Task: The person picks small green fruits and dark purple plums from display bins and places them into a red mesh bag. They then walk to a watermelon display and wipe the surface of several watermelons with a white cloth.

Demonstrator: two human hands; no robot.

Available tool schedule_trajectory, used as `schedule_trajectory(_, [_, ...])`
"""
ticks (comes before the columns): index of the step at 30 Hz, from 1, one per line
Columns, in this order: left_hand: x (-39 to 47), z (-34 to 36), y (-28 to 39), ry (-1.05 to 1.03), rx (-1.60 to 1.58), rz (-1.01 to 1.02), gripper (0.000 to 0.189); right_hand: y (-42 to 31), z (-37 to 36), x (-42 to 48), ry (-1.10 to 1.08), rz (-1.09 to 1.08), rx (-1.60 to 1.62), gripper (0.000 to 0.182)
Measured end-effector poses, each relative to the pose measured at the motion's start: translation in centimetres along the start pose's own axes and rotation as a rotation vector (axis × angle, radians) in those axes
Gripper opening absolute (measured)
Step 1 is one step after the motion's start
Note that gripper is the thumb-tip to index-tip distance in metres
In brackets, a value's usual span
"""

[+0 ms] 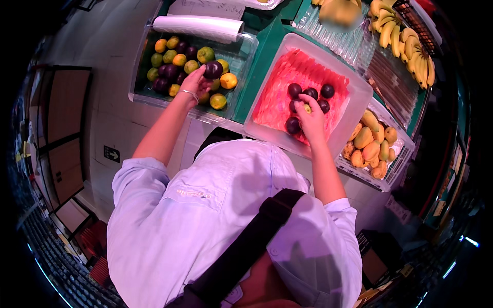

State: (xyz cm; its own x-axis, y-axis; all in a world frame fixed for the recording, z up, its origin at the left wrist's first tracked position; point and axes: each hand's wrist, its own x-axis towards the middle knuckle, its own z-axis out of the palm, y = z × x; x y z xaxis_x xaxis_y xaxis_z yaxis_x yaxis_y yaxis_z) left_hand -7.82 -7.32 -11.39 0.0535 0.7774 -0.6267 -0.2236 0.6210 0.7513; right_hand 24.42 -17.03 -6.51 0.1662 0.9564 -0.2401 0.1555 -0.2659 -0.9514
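Observation:
A dark purple round fruit, plum-like (213, 70), is held in the fingers of my left hand (195, 85). It is above a clear plastic bin (246, 50) of mixed green-orange citrus (206, 55) and dark purple fruit (169, 72). My right hand (312, 117) reaches into a whitish plastic bin (356, 92) lined with red foam netting (275, 90). Between its thumb and fingers shows a small yellow-green fruit or part of one (307, 108), mostly covered by the hand. Several dark purple fruits (327, 91) lie around that hand on the netting.
A crate of yellow mangoes (371, 150) stands right of the whitish bin. Beyond lie bunches of bananas (420, 57) and clear plastic packaging (335, 42). A white roll (198, 27) rests across the far edge of the citrus bin. Brown cartons (63, 107) stand at left.

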Motion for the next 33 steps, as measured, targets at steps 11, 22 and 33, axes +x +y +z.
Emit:
schedule_trajectory(11, [-10.1, 8.9, 3.1, -0.669, 0.160, 0.084, 0.044, -6.4, 4.3, -1.7, -0.679, 0.691, 0.864, 0.047])
schedule_trajectory(22, [-12.8, 11.7, 3.0, -0.471, 0.897, 0.799, 0.057, -6.8, 2.3, -2.6, -0.617, 0.252, 0.561, 0.049])
schedule_trajectory(33, [-13.1, 13.0, 1.6, -0.510, 1.089, 0.926, 0.047, -2.4, -0.5, -2.5, -0.339, 0.169, 0.029, 0.051])
